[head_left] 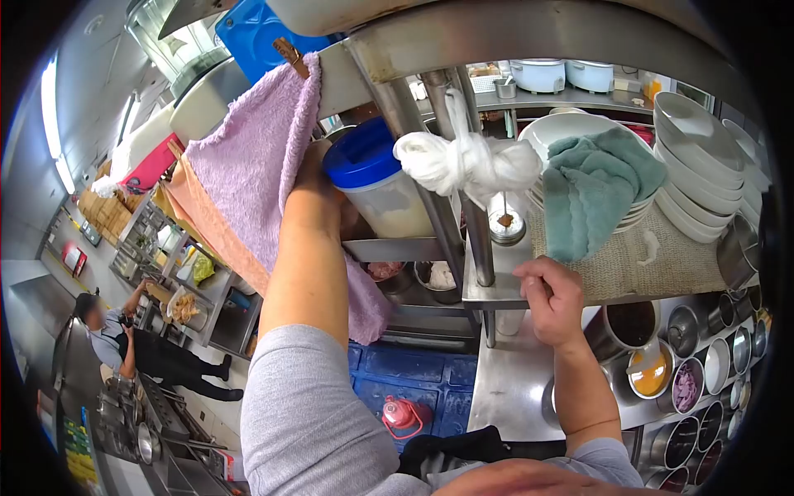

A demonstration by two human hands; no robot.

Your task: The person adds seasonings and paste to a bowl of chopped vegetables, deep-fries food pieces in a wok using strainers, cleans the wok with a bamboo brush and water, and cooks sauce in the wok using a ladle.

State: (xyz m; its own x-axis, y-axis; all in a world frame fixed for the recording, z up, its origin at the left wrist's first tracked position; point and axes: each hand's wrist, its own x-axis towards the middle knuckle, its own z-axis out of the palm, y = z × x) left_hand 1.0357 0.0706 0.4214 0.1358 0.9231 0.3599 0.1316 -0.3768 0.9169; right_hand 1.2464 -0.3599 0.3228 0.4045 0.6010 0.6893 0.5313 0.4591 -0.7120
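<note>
My left arm reaches up between a purple towel (240,140) and a clear plastic tub with a blue lid (364,153). Only part of my left hand (311,169) shows beside the tub; its fingers are hidden, so what it touches cannot be seen. My right hand (552,299) hangs at the front edge of the metal shelf (496,269), fingers curled in, with nothing visible in them. Just above it, a teal cloth (591,190) drapes over a stack of white bowls (550,128). A white bundle of cloth (467,161) is tied to the shelf post.
More white plates (695,174) stand stacked at the right on a woven mat (612,269). Below are metal pots, including one with orange liquid (650,372) and one with chopped purple food (686,387). A pink jug (405,413) sits low down. Another person (132,339) stands at far left.
</note>
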